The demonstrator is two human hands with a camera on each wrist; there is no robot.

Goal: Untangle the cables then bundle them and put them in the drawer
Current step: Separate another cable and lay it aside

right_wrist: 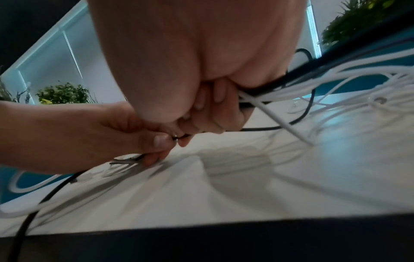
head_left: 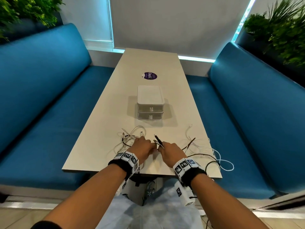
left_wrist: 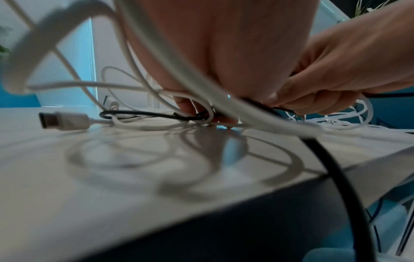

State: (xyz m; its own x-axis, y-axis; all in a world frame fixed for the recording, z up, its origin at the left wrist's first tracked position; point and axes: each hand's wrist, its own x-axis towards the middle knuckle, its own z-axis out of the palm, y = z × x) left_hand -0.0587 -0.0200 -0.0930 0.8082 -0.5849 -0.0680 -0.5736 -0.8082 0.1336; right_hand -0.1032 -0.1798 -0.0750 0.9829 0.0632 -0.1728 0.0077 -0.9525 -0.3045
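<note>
Tangled white cables (head_left: 132, 138) and a black cable (head_left: 158, 140) lie at the near end of the table (head_left: 99, 146). My left hand (head_left: 148, 144) and right hand (head_left: 165, 147) meet over the middle of the tangle. The black cable's plug end sticks up between them. In the right wrist view the left hand (right_wrist: 165, 141) pinches the black cable between thumb and finger. The right hand (right_wrist: 215, 109) curls round black cable (right_wrist: 268, 128) and white strands. A white USB plug (left_wrist: 65, 120) lies loose on the table. The white two-drawer unit (head_left: 150, 104) stands further back, both drawers closed.
More white and black loops (head_left: 219, 160) spill over the table's near right corner and hang off the edge. A purple sticker (head_left: 149, 75) lies beyond the drawer unit. Blue benches (head_left: 49, 113) flank the table on both sides, with plants behind them.
</note>
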